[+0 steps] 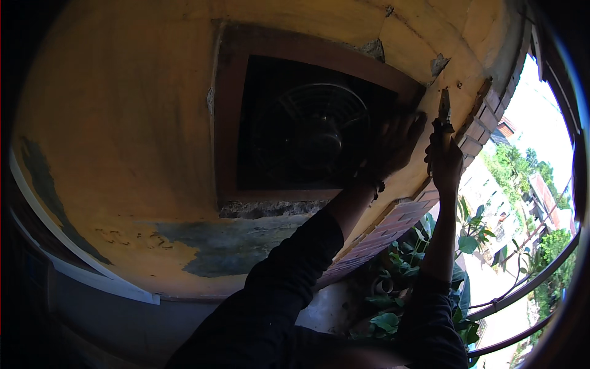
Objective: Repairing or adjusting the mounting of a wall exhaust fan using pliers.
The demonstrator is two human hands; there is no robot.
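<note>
My right hand (447, 161) is wrapped around the handles of a pair of pliers (444, 109), whose jaws point up along the yellow wall. The tip of the jaws lies near a small dark hole or nail (460, 85) in the plaster; whether it touches the wall, I cannot tell. To the left, my left hand (401, 146) rests with its fingers stretched out against the right side of a brown window frame (319, 48). Inside that dark opening sits a round fan (316, 138) behind a wire guard. Shadow hides part of the left fingers.
Broken plaster (438, 64) marks the wall above the pliers. A strip of brick facing (485, 120) runs down the wall's right edge. Below it grow leafy plants (393, 320), and a curved metal railing (522, 298) stands at the right. Grey bare patches (227, 249) show under the frame.
</note>
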